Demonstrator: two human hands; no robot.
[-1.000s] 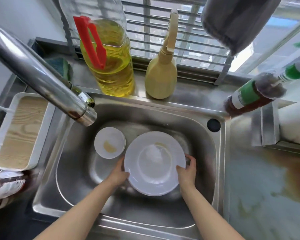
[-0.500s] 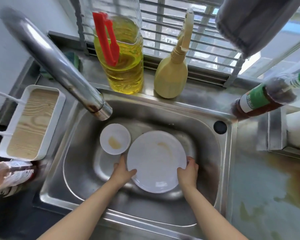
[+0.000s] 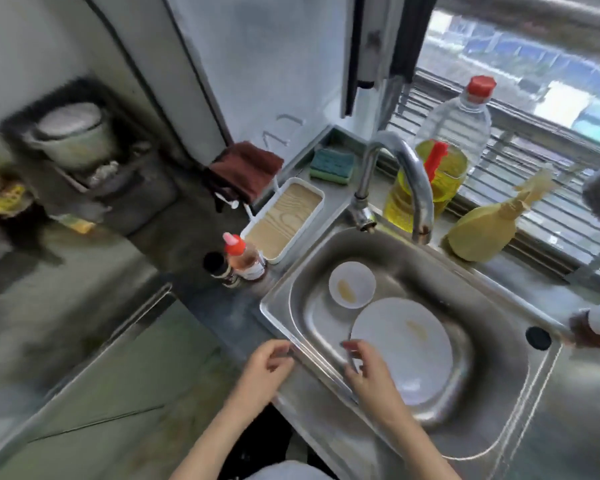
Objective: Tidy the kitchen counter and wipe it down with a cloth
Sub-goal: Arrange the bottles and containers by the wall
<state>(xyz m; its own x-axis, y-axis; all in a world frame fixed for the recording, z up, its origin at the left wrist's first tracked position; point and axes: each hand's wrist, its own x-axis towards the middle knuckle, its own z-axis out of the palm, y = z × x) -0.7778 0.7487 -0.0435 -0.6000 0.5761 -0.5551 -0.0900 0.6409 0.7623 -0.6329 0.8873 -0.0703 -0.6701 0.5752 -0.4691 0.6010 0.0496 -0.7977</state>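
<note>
Both hands are empty, each grip loose and half open. The right hand (image 3: 368, 370) hovers over the plate (image 3: 409, 344) at its 8 o'clock edge. The left hand (image 3: 265, 362) hangs over the bench (image 3: 222, 313), just beside the sink (image 3: 499, 393) rim. The plate and bowl (image 3: 352, 280) lie in the sink. A brown cloth (image 3: 245, 168) hangs at 11 o'clock. Best reach there next and grab it firmly.

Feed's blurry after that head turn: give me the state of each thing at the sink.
Plate: flat in the sink, smeared, unheld.
Bowl: upright in the sink, residue inside.
Tap: no water seen running.
Oil bottle: upright, capped, part full.
Left hand: empty, open.
Right hand: empty, over the plate's edge.
</note>
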